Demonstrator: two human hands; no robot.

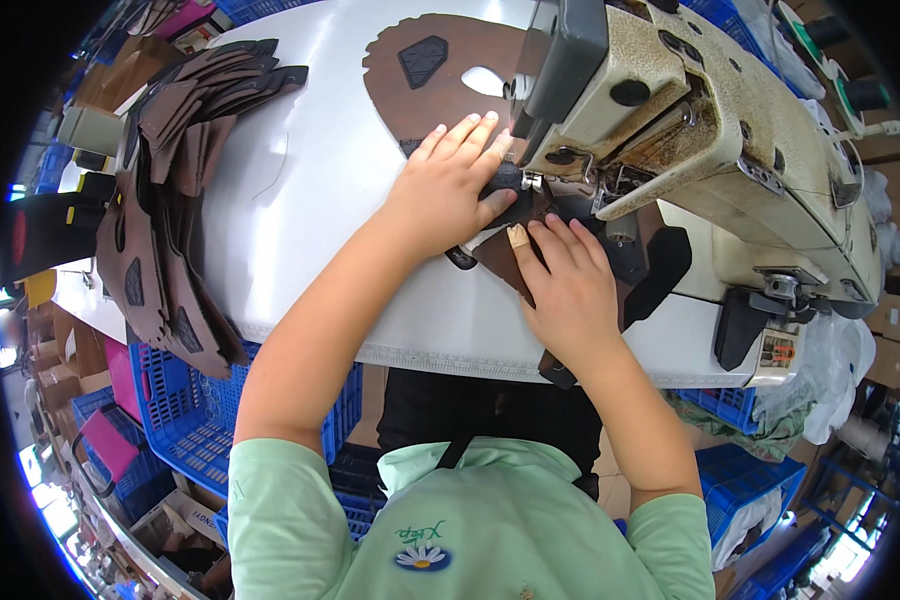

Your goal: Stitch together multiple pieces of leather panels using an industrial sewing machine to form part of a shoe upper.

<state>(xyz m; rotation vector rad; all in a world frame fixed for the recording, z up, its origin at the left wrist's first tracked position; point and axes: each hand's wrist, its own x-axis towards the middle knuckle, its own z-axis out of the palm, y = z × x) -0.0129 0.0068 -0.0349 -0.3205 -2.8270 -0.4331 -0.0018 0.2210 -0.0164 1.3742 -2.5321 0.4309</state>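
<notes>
A brown leather-like cut piece (395,95) with a dark angular patch and an oval hole lies on the white sewing table (315,200), its right part under the head of a sewing machine (660,100). My left hand (445,192) rests on its near edge, fingers stretched out flat, thumb beside the presser foot (532,182). Just right of the needle area, my right hand (570,285) presses flat with extended fingers on more of the brown and black material (500,262). One finger wears a tan wrap. The stitching point is partly hidden by the machine and my fingers.
A heap of similar brown pieces (175,165) hangs over the table's left side. Blue plastic crates (185,420) stand below at left, with another blue crate (745,485) below at right. Thread spools (863,95) stand behind the machine. A ruler strip (420,360) runs along the front edge.
</notes>
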